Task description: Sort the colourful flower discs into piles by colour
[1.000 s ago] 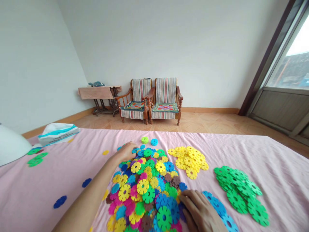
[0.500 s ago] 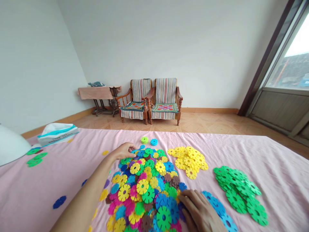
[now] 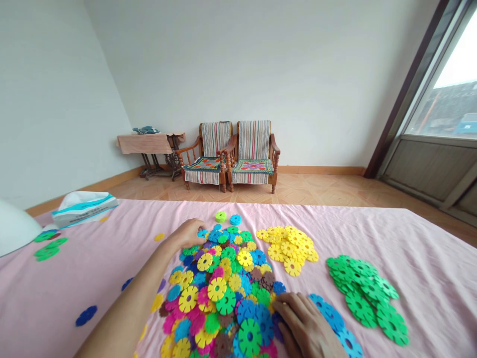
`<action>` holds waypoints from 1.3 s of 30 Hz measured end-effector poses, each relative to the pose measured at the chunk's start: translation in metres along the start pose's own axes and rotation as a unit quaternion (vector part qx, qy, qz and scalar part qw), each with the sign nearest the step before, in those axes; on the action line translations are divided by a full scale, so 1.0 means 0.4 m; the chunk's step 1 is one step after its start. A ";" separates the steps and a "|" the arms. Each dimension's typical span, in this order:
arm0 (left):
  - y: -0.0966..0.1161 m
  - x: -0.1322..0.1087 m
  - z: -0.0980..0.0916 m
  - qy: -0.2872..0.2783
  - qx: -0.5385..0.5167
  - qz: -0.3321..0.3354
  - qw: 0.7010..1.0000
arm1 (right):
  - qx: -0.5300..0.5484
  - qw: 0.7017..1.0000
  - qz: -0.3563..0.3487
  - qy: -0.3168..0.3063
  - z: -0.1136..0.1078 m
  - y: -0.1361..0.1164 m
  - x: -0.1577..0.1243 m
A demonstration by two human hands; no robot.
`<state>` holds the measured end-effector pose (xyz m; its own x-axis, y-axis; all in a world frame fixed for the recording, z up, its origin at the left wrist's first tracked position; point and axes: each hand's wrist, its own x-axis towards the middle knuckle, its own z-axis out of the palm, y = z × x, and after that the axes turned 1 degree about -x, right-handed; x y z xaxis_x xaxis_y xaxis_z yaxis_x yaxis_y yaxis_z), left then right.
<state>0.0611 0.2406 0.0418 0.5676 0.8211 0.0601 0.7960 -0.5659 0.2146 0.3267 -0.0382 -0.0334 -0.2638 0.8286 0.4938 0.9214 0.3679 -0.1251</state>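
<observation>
A large mixed pile of notched plastic building discs (image 3: 218,288) in yellow, green, blue, pink, brown and purple lies on the pink cloth. At its far left edge my left hand (image 3: 191,233) pinches a blue disc (image 3: 202,233) at its fingertips. My right hand (image 3: 303,320) lies palm down against the pile's near right side. Its fingers are stretched loosely over the edge discs, and what is under the palm is hidden. Beside that hand is a group of blue discs (image 3: 331,315). Beyond the pile sit a lime green disc stack (image 3: 220,217) and a light blue disc stack (image 3: 235,219).
Sorted yellow discs (image 3: 292,248) and green discs (image 3: 363,288) lie to the right. Dark blue discs (image 3: 86,315) and green ones (image 3: 51,250) are scattered left, near a tissue pack (image 3: 84,209) and a white rounded object (image 3: 17,228). Two wooden armchairs (image 3: 253,154) stand beyond.
My left hand has drawn back slightly, and a blue disc now shows at its fingertips. My right hand stays in place. The whole view has shifted a little.
</observation>
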 end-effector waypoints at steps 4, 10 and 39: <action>0.023 0.007 -0.026 0.044 0.018 0.003 0.999 | -0.002 1.000 -0.001 0.000 0.007 0.000 -0.001; 0.097 0.078 -0.011 0.077 -0.034 0.049 0.995 | 0.004 1.000 -0.004 -0.013 0.009 0.000 -0.001; 0.180 0.171 0.051 0.052 0.027 0.046 0.997 | 0.007 1.000 -0.009 -0.019 0.020 0.010 -0.007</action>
<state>0.1615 0.2545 0.0414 0.6162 0.7673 0.1778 0.7535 -0.6400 0.1503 0.3286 -0.0356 -0.0421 -0.2917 0.8372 0.4627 0.9123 0.3889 -0.1286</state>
